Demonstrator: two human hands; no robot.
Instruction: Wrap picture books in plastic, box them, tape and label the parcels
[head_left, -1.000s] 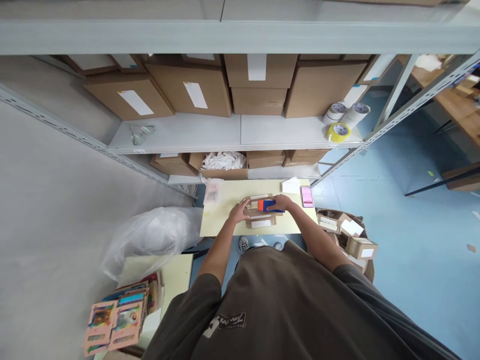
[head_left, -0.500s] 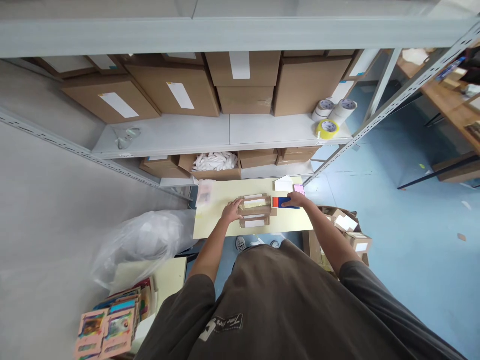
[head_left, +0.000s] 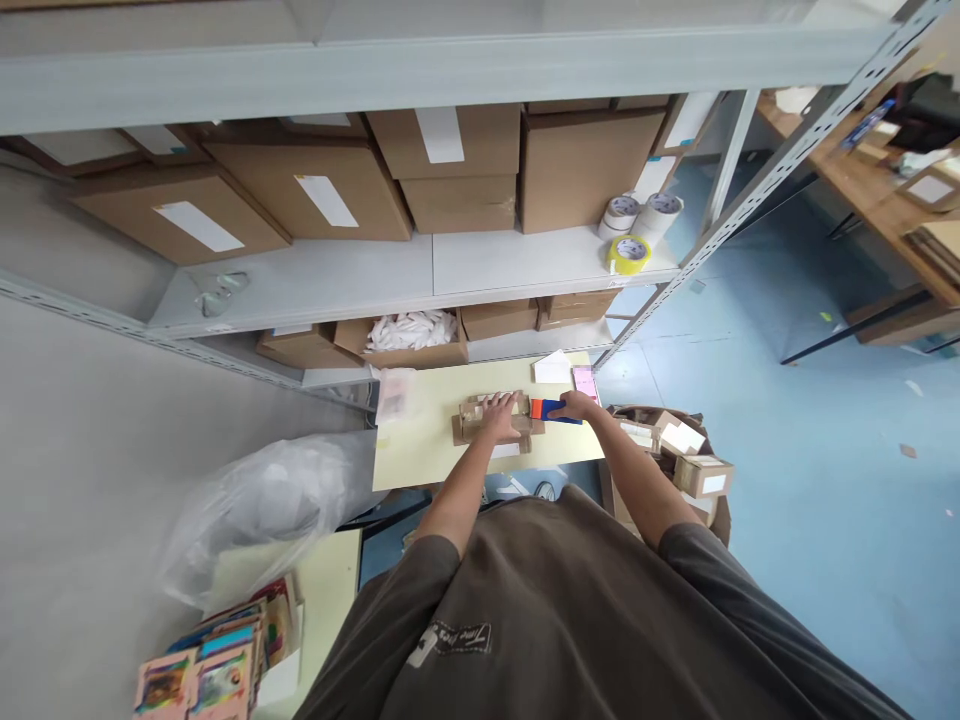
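Note:
On the pale yellow table [head_left: 409, 455] lie small brown cardboard boxes [head_left: 471, 425], close together, with white labels partly visible. My left hand [head_left: 501, 416] rests on top of them, fingers spread and thumb apart, hiding part of the cardboard. At their right end, my right hand [head_left: 577, 405] is closed around a blue and orange tape dispenser [head_left: 551, 409]. The orange end of the dispenser is against or very near the box edge; contact is too small to make out.
Behind the table stands a grey shelf [head_left: 360, 285] with large cartons [head_left: 589, 170] and tape rolls [head_left: 628, 254]. White cards [head_left: 553, 368] and a pink-screened phone [head_left: 585, 383] lie at the table's back right. A carton of small boxes [head_left: 703, 478] stands right; plastic wrap [head_left: 277, 490] is left.
My left hand has gone from the left end of the boxes to their top, further right. The tape dispenser stays in my right hand by the right end. The camera view has shifted slightly.

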